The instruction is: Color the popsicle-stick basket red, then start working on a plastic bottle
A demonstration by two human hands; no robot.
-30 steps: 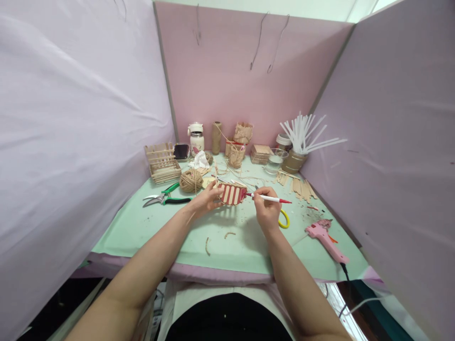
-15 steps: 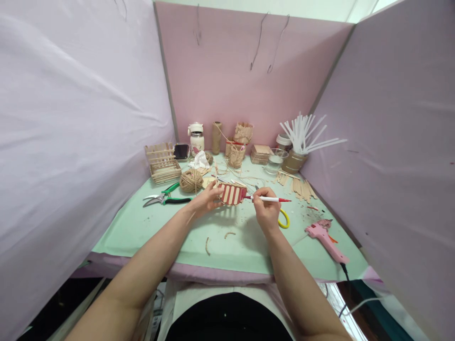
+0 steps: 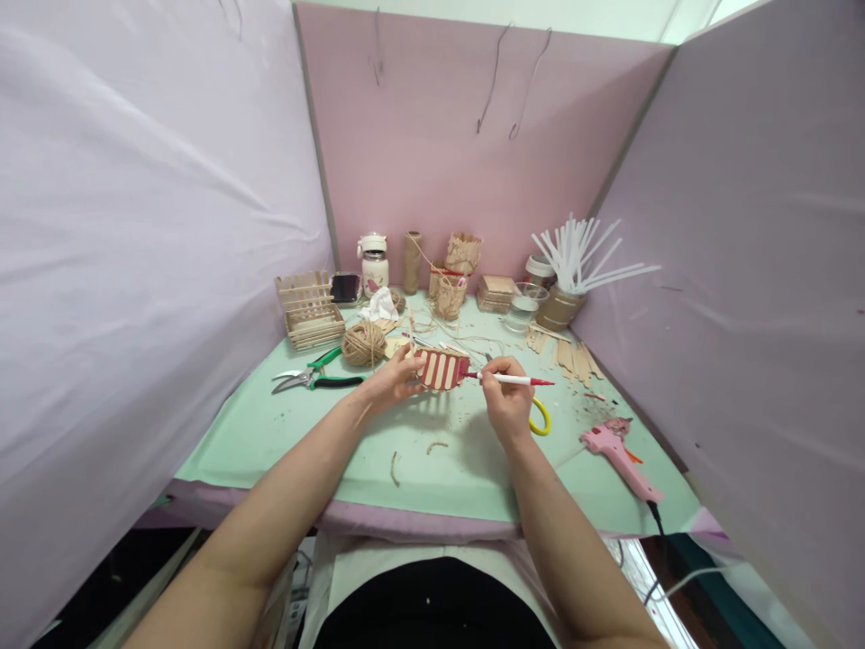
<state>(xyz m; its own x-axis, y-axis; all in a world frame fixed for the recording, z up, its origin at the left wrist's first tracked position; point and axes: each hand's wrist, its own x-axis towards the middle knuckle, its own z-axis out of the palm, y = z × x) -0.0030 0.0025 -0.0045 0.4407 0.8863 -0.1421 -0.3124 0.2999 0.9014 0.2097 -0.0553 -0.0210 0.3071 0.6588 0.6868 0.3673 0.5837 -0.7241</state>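
Note:
Between the fingers of my left hand (image 3: 397,379) is a small flat craft piece (image 3: 442,370) with red and bare-wood stripes, edged with twine. It is held above the table, tilted toward me. My right hand (image 3: 506,397) grips a white and red marker (image 3: 517,379) like a pen, its dark red tip at the right edge of the piece. A ball of twine (image 3: 363,345) sits just behind my left wrist. Yellow-handled scissors (image 3: 541,416) lie partly hidden behind my right hand.
Green-handled pruning shears (image 3: 316,373) lie at the left, before a stick-built rack (image 3: 312,324). A pink glue gun (image 3: 622,458) with a cord rests at the right. Wooden sticks (image 3: 573,356), a water cup (image 3: 524,309) and a pot of white glue sticks (image 3: 559,307) stand behind.

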